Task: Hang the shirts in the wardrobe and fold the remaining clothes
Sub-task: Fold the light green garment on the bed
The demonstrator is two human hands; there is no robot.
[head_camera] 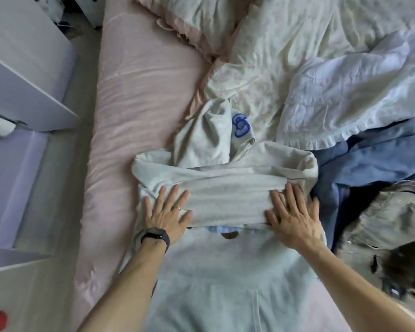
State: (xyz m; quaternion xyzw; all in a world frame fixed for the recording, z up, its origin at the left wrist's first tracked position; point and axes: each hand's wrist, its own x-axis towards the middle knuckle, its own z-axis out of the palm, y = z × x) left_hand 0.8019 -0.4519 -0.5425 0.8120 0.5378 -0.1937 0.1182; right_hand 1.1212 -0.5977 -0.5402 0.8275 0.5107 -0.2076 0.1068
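Fingers (173, 196) spread flat atop folded hoodie (225, 200) ends.

Pink-sheeted bed (134, 92) beside white cabinet (22, 87) on pale floor (62, 188).

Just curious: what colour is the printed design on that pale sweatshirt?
The design is blue, clearest in the head view.

bare pink sheet (134, 97) lies open left of the hoodie (225, 195); heaped blue clothes (359, 168) and rumpled duvet (321, 75) crowd its right.
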